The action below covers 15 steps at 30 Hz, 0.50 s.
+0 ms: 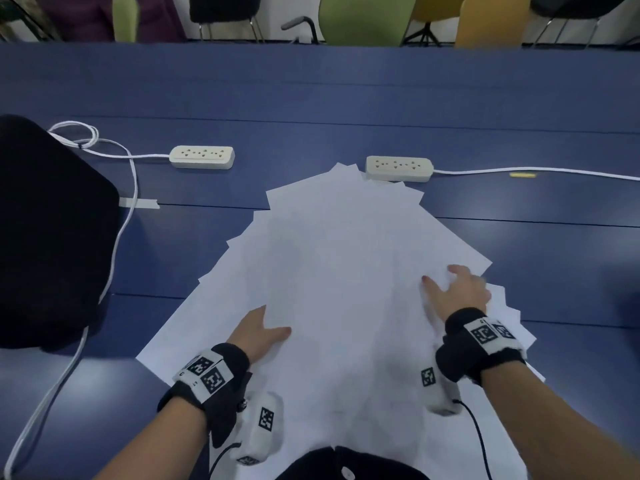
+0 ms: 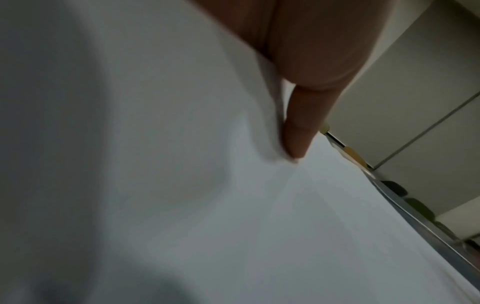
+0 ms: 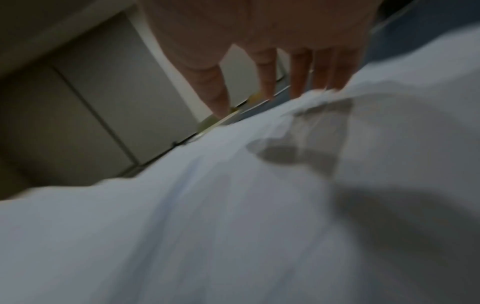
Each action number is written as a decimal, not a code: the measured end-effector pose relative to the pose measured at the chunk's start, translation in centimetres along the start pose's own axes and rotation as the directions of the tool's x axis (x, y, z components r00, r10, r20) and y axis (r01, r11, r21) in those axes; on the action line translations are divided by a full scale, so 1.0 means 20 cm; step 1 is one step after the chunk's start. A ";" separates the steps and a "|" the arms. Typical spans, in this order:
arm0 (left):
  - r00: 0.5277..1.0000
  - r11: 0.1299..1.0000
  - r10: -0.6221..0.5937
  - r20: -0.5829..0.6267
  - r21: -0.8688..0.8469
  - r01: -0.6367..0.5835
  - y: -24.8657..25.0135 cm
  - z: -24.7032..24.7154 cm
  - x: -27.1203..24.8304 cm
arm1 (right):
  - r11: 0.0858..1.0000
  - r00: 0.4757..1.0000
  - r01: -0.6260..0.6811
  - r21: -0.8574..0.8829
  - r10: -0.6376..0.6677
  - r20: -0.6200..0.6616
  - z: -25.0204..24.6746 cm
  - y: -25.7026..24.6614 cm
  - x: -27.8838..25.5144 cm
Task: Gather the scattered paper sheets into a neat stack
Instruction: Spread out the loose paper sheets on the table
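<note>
Our left hand (image 1: 258,332) pinches the fanned paper sheets (image 1: 332,271), right hand (image 1: 457,292) spread flat on top; we should sweep both edges inward evenly.

Blue table (image 1: 311,91) spanning mid frame, green chair (image 1: 363,19) and yellow chair (image 1: 491,26) ranged along top edge, dim lighting.

The left hand (image 1: 258,332) fingers are hidden under the paper sheets (image 1: 332,271). The sheets' near edge is cut off at lower frame. Both wrist views are blurred.
</note>
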<state>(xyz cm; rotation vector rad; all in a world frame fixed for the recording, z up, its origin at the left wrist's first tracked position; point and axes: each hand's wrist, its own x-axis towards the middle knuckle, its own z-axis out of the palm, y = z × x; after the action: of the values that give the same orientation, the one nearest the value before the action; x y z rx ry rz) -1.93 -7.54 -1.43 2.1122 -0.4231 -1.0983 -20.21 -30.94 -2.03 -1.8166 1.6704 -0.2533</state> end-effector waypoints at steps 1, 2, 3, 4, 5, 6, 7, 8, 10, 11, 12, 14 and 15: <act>1.000 1.000 -0.007 -0.020 -0.028 0.006 -0.01 -0.01 0.00 | 0.993 0.996 -0.075 -0.093 0.070 -0.063 -0.06 0.04 0.04; 0.999 0.998 -0.021 -0.034 -0.057 0.019 -0.02 -0.02 0.00 | 0.980 0.989 -0.134 -0.145 0.123 -0.083 -0.10 0.07 0.07; 0.999 0.996 -0.036 -0.040 -0.085 0.033 -0.03 -0.03 0.00 | 0.970 0.984 -0.172 -0.172 0.163 -0.067 -0.14 0.10 0.09; 0.998 0.993 -0.051 -0.044 -0.113 0.045 -0.04 -0.03 0.00 | 0.964 0.982 -0.186 -0.192 0.184 -0.032 -0.16 0.13 0.10; 0.997 0.989 -0.062 -0.038 -0.136 0.056 -0.04 -0.03 0.00 | 0.963 0.983 -0.179 -0.204 0.184 0.009 -0.17 0.15 0.11; 0.997 0.987 -0.073 -0.029 -0.148 0.067 -0.04 -0.03 0.01 | 0.966 0.984 -0.156 -0.204 0.170 0.050 -0.17 0.17 0.11; 0.997 0.985 -0.079 -0.019 -0.155 0.075 -0.03 -0.03 0.01 | 0.973 0.984 -0.130 -0.189 0.149 0.094 -0.18 0.17 0.11; 0.997 0.984 -0.080 -0.007 -0.159 0.078 -0.02 -0.03 0.01 | 0.978 0.981 -0.112 -0.174 0.136 0.137 -0.17 0.17 0.10; 0.997 0.983 -0.082 0.018 -0.164 0.083 -0.01 -0.03 0.02 | 0.977 0.979 -0.111 -0.184 0.139 0.147 -0.16 0.16 0.10; 0.996 0.982 -0.080 0.028 -0.168 0.084 0.00 -0.03 0.02 | 0.972 0.984 -0.122 -0.201 0.145 0.103 -0.15 0.15 0.09; 0.996 0.981 -0.083 0.036 -0.171 0.088 0.00 -0.02 0.03 | 0.967 0.986 -0.144 -0.211 0.158 0.055 -0.14 0.15 0.09; 0.995 0.980 -0.091 0.044 -0.172 0.098 0.00 -0.02 0.03 | 0.959 0.983 -0.174 -0.224 0.183 0.020 -0.13 0.15 0.09; 0.995 0.979 -0.092 0.050 -0.178 0.099 0.00 -0.01 0.03 | 0.957 0.982 -0.176 -0.230 0.188 0.034 -0.12 0.14 0.08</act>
<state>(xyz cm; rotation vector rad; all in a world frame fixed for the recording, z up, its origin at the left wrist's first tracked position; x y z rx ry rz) -1.41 -7.65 -1.70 1.9702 -0.2341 -1.1911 -23.58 -33.30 -2.19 -1.7955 1.8759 0.0695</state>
